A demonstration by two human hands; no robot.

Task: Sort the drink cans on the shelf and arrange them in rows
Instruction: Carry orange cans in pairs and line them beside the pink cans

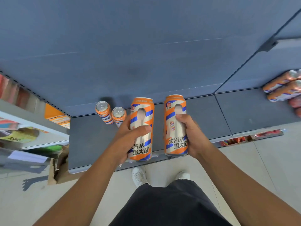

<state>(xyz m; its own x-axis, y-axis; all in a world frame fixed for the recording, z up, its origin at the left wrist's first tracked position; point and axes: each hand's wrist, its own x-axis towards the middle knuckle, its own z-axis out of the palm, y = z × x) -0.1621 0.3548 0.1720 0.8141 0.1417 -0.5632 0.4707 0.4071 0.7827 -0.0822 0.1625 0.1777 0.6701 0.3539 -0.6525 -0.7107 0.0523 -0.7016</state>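
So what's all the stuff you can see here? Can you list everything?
left tall can: one, orange, blue and silver, held over the shelf
right tall can: one, same colours, held beside it
small cans: two, orange with silver tops, standing at the shelf's back
lying cans: at least two, orange, blurred, far right
shelf: one, dark grey, low
cardboard box: one, brown, torn, floor at left
shoes: two, white, on the floor
left hand: one, grip round the left tall can
right hand: one, grip round the right tall can
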